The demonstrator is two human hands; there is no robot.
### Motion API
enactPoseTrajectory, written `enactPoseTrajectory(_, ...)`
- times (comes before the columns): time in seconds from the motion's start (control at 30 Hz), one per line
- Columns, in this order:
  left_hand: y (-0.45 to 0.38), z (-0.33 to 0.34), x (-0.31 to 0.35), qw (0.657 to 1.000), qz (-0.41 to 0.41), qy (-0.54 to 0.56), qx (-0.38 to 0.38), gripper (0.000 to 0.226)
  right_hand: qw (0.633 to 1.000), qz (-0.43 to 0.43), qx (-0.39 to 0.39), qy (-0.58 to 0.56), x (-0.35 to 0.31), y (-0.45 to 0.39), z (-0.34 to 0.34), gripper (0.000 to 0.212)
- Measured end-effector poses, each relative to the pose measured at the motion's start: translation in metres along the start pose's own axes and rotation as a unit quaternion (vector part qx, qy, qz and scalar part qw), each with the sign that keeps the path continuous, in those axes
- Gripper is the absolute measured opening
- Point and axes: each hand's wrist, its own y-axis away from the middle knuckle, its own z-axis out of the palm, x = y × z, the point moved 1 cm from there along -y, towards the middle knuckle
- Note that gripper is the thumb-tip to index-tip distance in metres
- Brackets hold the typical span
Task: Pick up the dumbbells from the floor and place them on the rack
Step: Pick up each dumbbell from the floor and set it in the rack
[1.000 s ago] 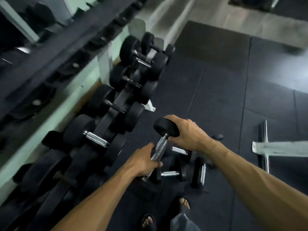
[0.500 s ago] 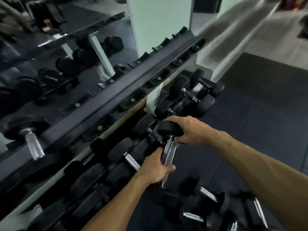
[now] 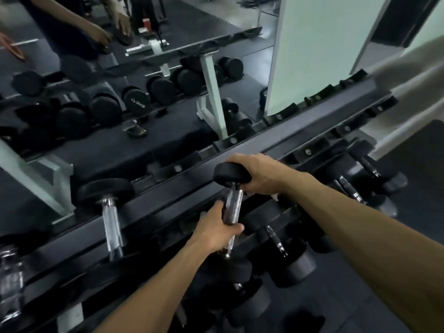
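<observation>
Far left, bottom edge: chrome dumbbell handle point(image 3: 10, 292), blurred, on the upper tier of the rack point(image 3: 168, 203).

Left of centre: racked dumbbell point(image 3: 109, 207) on the same upper tier, black round head toward the mirror, chrome handle sloping down toward the viewer, near head hidden by the rail.

Behind, across the upper left: mirror point(image 3: 120, 92), showing reflected rows of black dumbbells and a white rack upright.

Centre, low: left hand point(image 3: 217, 230), fingers and thumb curled round the knurled chrome handle of the held dumbbell point(image 3: 233, 207), gripping its lower half.

Centre: held dumbbell, standing nearly upright, off the floor, in front of the upper tier's front rail, far head at about rail height, near head dark and below the left hand.

Right of centre: right hand point(image 3: 260, 175), palm cupped over the side of the far black head, fingers wrapped across its top.

Below and right of both hands: lower-tier dumbbells point(image 3: 288, 258), black heads, chrome handles, lying in a row along the lower shelf.

Upper right: pale green wall panel point(image 3: 319, 49), beside the mirror.

Far right, low: dark rubber floor point(image 3: 418, 164).
</observation>
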Motion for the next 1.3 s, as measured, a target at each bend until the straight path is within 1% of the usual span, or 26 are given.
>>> enactPoseTrajectory(0.03,-0.008,-0.01,-0.004,1.0,-0.012,0.011,0.005,0.058,1.0,-0.012,-0.005,0.003,-0.004,-0.019,-0.001,0.049)
enactPoseTrajectory(0.1,-0.024,-0.028,-0.015,0.998,-0.035,0.049,0.024,0.037,0.999,-0.034,-0.016,0.006,-0.01,-0.057,0.0,0.051)
enactPoseTrajectory(0.2,-0.044,-0.047,-0.029,0.991,-0.053,0.108,0.055,0.033,0.997,-0.069,-0.032,0.009,-0.013,-0.104,0.009,0.052)
enactPoseTrajectory(0.23,-0.049,-0.051,-0.031,0.989,-0.056,0.122,0.063,0.044,0.996,-0.077,-0.039,0.008,-0.014,-0.117,0.012,0.051)
enactPoseTrajectory(0.27,-0.055,-0.054,-0.034,0.987,-0.061,0.134,0.071,0.06,0.995,-0.085,-0.044,0.008,-0.015,-0.129,0.015,0.049)
enactPoseTrajectory(0.3,-0.059,-0.058,-0.036,0.985,-0.068,0.139,0.079,0.065,0.995,-0.089,-0.051,0.009,-0.016,-0.139,0.018,0.048)
enactPoseTrajectory(0.53,-0.085,-0.069,-0.054,0.974,-0.075,0.168,0.135,0.063,0.99,-0.107,-0.089,0.014,-0.022,-0.188,0.03,0.054)
enactPoseTrajectory(0.7,-0.096,-0.067,-0.056,0.966,-0.1,0.197,0.134,0.063,0.989,-0.099,-0.108,0.011,-0.015,-0.201,0.037,0.056)
enactPoseTrajectory(0.87,-0.099,-0.06,-0.052,0.96,-0.104,0.214,0.145,0.062,0.987,-0.107,-0.121,0.016,-0.013,-0.204,0.036,0.057)
enactPoseTrajectory(1.0,-0.098,-0.061,-0.051,0.963,-0.108,0.199,0.149,0.051,0.989,-0.099,-0.113,0.015,-0.011,-0.203,0.038,0.055)
enactPoseTrajectory(1.03,-0.097,-0.062,-0.05,0.963,-0.106,0.197,0.148,0.051,0.989,-0.095,-0.11,0.015,-0.011,-0.203,0.038,0.055)
enactPoseTrajectory(1.1,-0.096,-0.063,-0.049,0.963,-0.105,0.198,0.148,0.062,0.991,-0.085,-0.103,0.017,-0.011,-0.202,0.039,0.053)
enactPoseTrajectory(1.2,-0.094,-0.064,-0.048,0.964,-0.096,0.207,0.138,0.072,0.993,-0.07,-0.091,0.021,-0.01,-0.2,0.041,0.049)
enactPoseTrajectory(1.27,-0.093,-0.064,-0.049,0.964,-0.097,0.212,0.129,0.081,0.995,-0.058,-0.079,0.026,-0.01,-0.198,0.042,0.053)
enactPoseTrajectory(1.3,-0.092,-0.064,-0.049,0.965,-0.092,0.209,0.128,0.081,0.996,-0.051,-0.074,0.03,-0.01,-0.197,0.042,0.056)
